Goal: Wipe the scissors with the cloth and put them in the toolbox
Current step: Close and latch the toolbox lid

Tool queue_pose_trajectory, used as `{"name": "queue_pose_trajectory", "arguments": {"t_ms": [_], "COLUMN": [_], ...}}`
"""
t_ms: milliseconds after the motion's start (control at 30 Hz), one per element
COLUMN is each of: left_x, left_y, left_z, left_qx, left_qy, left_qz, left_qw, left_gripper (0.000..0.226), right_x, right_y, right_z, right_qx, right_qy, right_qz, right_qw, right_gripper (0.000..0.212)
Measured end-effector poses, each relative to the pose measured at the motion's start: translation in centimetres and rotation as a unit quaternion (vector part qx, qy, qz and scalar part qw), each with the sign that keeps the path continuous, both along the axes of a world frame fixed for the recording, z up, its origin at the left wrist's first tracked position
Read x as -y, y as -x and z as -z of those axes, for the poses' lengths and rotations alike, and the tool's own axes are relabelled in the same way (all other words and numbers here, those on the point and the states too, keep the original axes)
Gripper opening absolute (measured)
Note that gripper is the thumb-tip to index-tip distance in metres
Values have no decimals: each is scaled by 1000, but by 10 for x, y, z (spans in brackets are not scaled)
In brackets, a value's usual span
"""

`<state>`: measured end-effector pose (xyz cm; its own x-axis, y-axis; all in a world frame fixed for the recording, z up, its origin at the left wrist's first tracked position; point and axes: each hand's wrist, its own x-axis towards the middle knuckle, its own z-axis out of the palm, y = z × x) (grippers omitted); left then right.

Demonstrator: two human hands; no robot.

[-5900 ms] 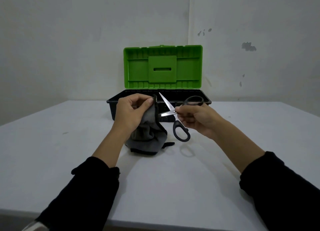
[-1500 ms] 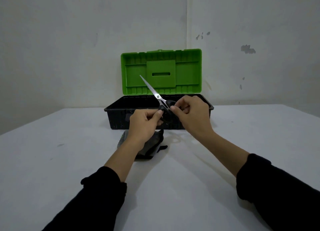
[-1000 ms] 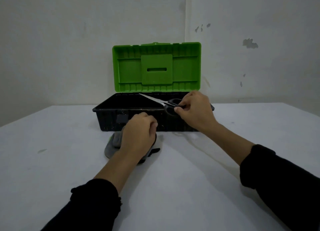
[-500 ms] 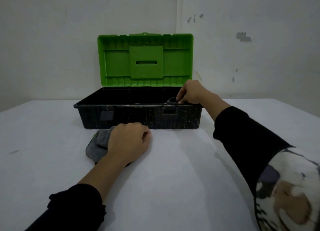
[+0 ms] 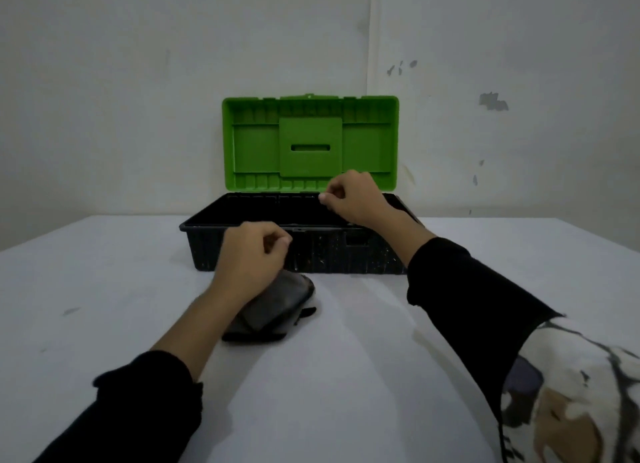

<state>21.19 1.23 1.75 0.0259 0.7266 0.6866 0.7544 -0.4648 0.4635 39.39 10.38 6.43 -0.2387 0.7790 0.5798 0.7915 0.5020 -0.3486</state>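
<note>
1. Step in hand: I read this as the very end of the placing step. The toolbox (image 5: pixel 304 251) stands with its green lid (image 5: pixel 310 143) upright against the wall, black tray facing me.

2. Scissors: I cannot see them anywhere in the head view. The tray interior is dark and its near wall blocks the floor of the box, so they are probably lying inside, but I cannot confirm it from here.

3. Right hand (image 5: pixel 353 199): above the right half of the tray, fingers loosely curled, thumb and forefinger near each other. I see nothing between them; I judge it empty.

4. Left hand (image 5: pixel 252 258): in front of the tray's near wall, just above the cloth (image 5: pixel 277 306), fingers loosely curled, holding nothing. Whether the wrist touches the cloth I cannot tell.

5. Cloth: a grey bundle on the table (image 5: pixel 104 289), just in front of the box, apart from its wall.

6. Progress, as a judgement: with no scissors in either hand and the cloth put down, wipe and deposit look done.

7. Next move calls for: a check that the scissors lie flat inside the tray, blades below the rim. Then both hands come back clear of the box. The task sentence does not ask for the lid to be shut, so I would leave it.

8. Risk: a blind reach into the dark tray could meet the blades.
</note>
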Motion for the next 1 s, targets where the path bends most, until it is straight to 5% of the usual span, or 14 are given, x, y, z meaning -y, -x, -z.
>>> {"name": "queue_pose_trajectory", "arguments": {"t_ms": [167,333,600,1000], "left_x": [-37,-85,-97,-94], "left_y": [68,101,110,108], "left_z": [-16,-7,14,13], "left_qx": [72,161,177,219], "left_qy": [-53,69,64,62], "left_qz": [-114,-123,-40,-16], "left_qw": [989,977,981,974], "left_gripper": [18,31,32,20], "right_x": [-39,-100,-163,-143], "right_y": [61,117,170,197], "right_z": [-18,-44,-64,-78], "right_qx": [1,32,351,513], "right_qy": [-28,-52,-104,-167], "right_qz": [-17,-11,10,116], "right_qw": [999,998,930,834], "right_gripper": [26,28,77,50]}}
